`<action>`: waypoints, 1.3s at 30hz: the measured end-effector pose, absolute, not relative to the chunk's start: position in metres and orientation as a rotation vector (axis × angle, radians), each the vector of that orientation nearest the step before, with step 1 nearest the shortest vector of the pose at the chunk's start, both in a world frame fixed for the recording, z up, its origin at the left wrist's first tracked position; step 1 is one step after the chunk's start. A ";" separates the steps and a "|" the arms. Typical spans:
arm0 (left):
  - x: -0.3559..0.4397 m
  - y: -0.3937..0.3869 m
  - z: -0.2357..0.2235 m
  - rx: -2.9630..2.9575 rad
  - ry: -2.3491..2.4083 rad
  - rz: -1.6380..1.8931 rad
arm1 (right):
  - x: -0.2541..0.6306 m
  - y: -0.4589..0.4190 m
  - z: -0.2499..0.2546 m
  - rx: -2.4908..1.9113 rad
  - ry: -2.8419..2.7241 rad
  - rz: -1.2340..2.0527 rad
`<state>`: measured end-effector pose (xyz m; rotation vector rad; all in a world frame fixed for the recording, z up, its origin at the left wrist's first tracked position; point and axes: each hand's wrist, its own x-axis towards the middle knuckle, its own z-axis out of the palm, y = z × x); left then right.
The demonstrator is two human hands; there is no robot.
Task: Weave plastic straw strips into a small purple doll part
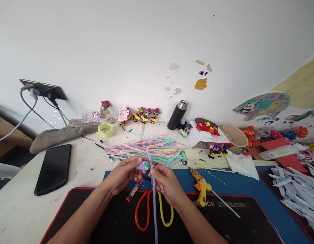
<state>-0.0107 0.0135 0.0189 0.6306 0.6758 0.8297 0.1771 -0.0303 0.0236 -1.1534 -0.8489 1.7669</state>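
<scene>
My left hand (125, 173) pinches a small coiled lilac piece (141, 165) with a green and white end that faces right. Between the thumb and fingers of my right hand (168, 183) is a long lilac pipe cleaner (155, 213). It runs from just above the hands down past the bottom of the view. Whether it joins the coiled piece, I cannot tell. Below my hands lies a pair of scissors (137, 211) with one red and one yellow handle, its blades mostly hidden. A dark red small box (134, 190) lies left of it.
Pastel pipe cleaners (144, 145) are heaped behind my hands. A yellow glue gun (204, 191) with a glue stick lies to the right on the black mat (116, 223). A phone (54, 169) is at left; a black flask (177, 117) stands by the wall, near several small figures.
</scene>
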 end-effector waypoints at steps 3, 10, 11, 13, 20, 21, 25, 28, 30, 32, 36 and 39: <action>-0.011 0.017 0.016 0.583 0.699 0.916 | 0.181 -0.029 0.023 -1.192 -0.876 1.679; -0.013 0.021 0.010 0.499 0.742 0.961 | 0.184 -0.033 0.023 -1.324 -1.172 1.401; -0.013 0.021 0.010 0.502 0.752 0.956 | 0.184 -0.033 0.022 -1.344 -1.215 1.362; -0.013 0.020 0.011 0.539 0.777 0.945 | 0.185 -0.035 0.023 -1.373 -1.305 1.295; -0.008 0.017 0.016 0.700 0.807 0.945 | 0.185 -0.038 0.027 -1.342 -1.510 1.269; -0.008 0.016 0.016 0.690 0.799 0.951 | 0.185 -0.039 0.027 -1.338 -1.510 1.271; -0.009 0.016 0.015 0.653 0.784 0.973 | 0.188 -0.040 0.023 -1.355 -1.415 1.312; -0.008 0.016 0.016 0.649 0.784 0.978 | 0.189 -0.041 0.019 -1.346 -1.308 1.384; -0.008 0.016 0.016 0.660 0.794 0.984 | 0.190 -0.042 0.017 -1.342 -1.260 1.423; -0.007 0.016 0.016 0.670 0.808 0.996 | 0.191 -0.042 0.017 -1.343 -1.227 1.440; -0.008 0.016 0.016 0.633 0.796 0.994 | 0.191 -0.043 0.018 -1.344 -1.184 1.448; -0.008 0.016 0.017 0.541 0.769 0.987 | 0.191 -0.043 0.017 -1.344 -1.163 1.458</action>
